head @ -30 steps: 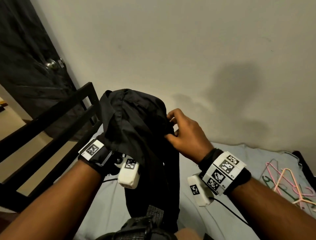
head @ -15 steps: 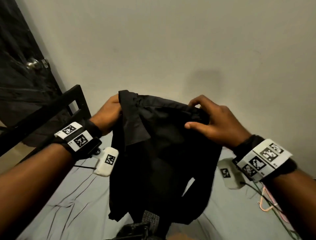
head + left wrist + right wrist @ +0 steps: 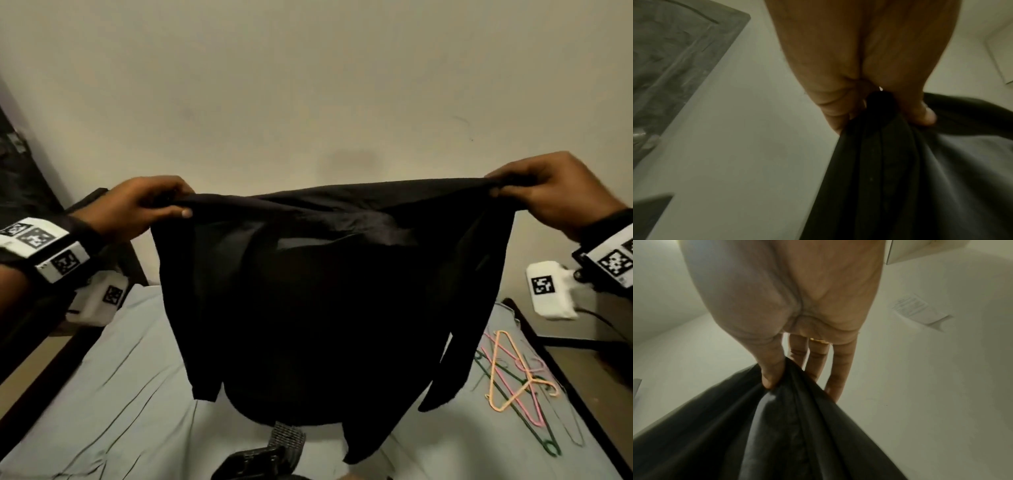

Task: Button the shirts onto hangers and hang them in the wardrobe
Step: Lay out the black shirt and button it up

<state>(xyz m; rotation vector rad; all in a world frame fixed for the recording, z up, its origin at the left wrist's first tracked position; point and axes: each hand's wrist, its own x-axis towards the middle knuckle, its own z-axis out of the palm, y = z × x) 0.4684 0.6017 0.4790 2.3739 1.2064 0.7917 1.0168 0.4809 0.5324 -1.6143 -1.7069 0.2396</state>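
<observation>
A black shirt [image 3: 322,308] hangs spread wide in the air above the bed, stretched between my two hands. My left hand [image 3: 144,209] pinches its top edge at the left; in the left wrist view the thumb and fingers of that hand [image 3: 879,104] bunch the black cloth [image 3: 910,178]. My right hand [image 3: 548,192] grips the top edge at the right; in the right wrist view the thumb of that hand [image 3: 777,369] presses the fabric [image 3: 766,434] against the fingers. The shirt's sleeves dangle at both sides. No hanger is inside it.
Several thin plastic hangers [image 3: 513,377], orange, pink and green, lie on the grey bed sheet [image 3: 113,394] at the right. A dark bed frame rail [image 3: 565,377] borders the right side and another [image 3: 41,370] the left. A plain wall [image 3: 308,85] stands behind.
The shirt was bunched between my hands; they have moved apart, left hand leftward and right hand rightward, and the shirt now hangs stretched flat.
</observation>
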